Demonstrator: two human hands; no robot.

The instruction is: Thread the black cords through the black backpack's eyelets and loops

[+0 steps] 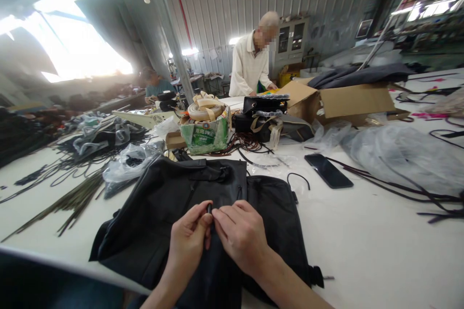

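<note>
A black bag (145, 222) lies spread on the white table in front of me, with zippers and a strap showing on its face. Above it, my left hand (190, 231) pinches a small dark piece (209, 208) between thumb and forefinger; its kind is too small to make out. Close against that piece, my right hand (241, 231) is closed, its fingertips curled beside the left thumb. Whatever the right fingers grip is hidden. A second black bag part (275, 222) extends under my right forearm.
A phone (328, 171) lies to the right on the white table (369, 251). Ahead stand a green bag of webbing rolls (206, 135) and a cardboard box (357, 101). Dark strips (78, 198) and plastic bags (130, 164) lie left. A co-worker (250, 63) stands across the table.
</note>
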